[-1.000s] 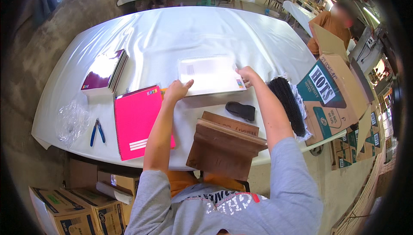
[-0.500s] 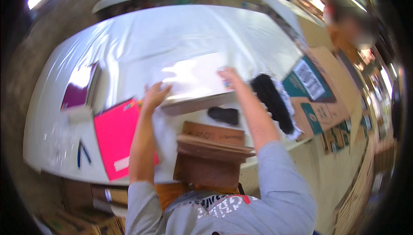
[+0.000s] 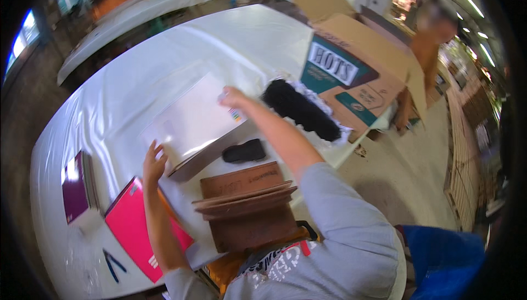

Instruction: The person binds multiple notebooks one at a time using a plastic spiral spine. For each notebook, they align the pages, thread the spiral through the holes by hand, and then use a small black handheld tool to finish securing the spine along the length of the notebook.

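A glossy white slab (image 3: 192, 121), thick like a flat box or a stack of notebooks, lies on the white-covered table (image 3: 230, 36). My left hand (image 3: 155, 164) is at its left end, fingers apart; whether they touch it is unclear. At the far right corner, my right hand (image 3: 235, 98) has its fingers bent and closed at the edge, by a small coloured strip. Just in front of the slab lies a small black object (image 3: 244, 151). Nearer to me stands a brown cardboard piece (image 3: 250, 212) with folded flaps and handwriting.
To the left are a purple-covered stack (image 3: 77, 187), a bright pink folder (image 3: 134, 226) and a dark blue open tool (image 3: 113, 265). A furry black roll (image 3: 302, 108) on white wrapping lies beside a large open carton (image 3: 365, 64). Another person (image 3: 425, 53) stands behind that carton.
My view has turned to the right, so the table's things sit further left and the carton shows more fully. Both hands remain at the white slab's ends.
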`<state>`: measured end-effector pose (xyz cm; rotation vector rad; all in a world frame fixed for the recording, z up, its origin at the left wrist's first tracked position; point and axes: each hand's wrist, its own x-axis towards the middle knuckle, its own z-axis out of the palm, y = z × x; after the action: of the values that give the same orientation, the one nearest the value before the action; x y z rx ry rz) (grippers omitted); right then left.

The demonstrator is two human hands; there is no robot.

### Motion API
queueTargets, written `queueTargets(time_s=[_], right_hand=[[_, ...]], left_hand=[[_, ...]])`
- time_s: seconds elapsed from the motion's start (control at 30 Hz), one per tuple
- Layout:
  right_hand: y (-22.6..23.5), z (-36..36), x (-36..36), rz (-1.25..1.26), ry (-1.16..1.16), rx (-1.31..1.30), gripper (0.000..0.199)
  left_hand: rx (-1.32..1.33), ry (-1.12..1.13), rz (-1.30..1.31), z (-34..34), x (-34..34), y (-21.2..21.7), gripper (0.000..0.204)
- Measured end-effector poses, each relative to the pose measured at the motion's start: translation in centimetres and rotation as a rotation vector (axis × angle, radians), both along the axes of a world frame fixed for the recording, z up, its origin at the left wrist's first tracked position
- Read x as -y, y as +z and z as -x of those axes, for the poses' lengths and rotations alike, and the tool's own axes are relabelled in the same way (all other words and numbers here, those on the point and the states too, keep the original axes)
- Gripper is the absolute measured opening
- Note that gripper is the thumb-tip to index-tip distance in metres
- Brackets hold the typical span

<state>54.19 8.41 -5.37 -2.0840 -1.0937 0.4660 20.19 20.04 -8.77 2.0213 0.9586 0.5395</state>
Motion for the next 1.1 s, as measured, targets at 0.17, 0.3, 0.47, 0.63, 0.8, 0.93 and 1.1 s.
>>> queueTargets(time_s=[0.17, 0.3, 0.47, 0.63, 0.8, 0.93, 1.1], right_hand=[[2.4, -0.3, 3.5, -0.095, -0.14, -0.449, 0.074], [-0.5, -7.1, 6.6, -0.138, -0.079, -0.089, 0.06], [-0.5, -4.8, 5.9, -0.172, -0.041, -0.156, 0.054], [-0.2, -4.4, 6.7, -0.158, -0.007, -0.075, 0.05], [-1.3, -5.1, 7.4, -0.217, -0.033, -0.112, 0.052], [-2.5, -6.1, 7.1, -0.254, -0.034, 0.034, 0.049], [-2.1, -4.4, 6.8, -0.244, -0.053, -0.056, 0.052]], left_hand=[[-0.287, 0.077, -0.347, 0.8, -2.8, 0.4, 0.056], [-0.47, 0.105, -0.265, -3.3, -2.8, 4.7, 0.076], [-0.583, 0.096, -0.285, -2.4, -5.7, 6.8, 0.103], [-0.763, -0.061, -0.202, -3.6, -6.6, 7.5, 0.103], [-0.589, -0.034, -0.354, -4.4, -5.5, 7.6, 0.094], [-0.564, -0.053, -0.468, -5.1, -5.2, 7.3, 0.081], [-0.568, -0.083, -0.373, -4.0, -5.9, 7.0, 0.082]])
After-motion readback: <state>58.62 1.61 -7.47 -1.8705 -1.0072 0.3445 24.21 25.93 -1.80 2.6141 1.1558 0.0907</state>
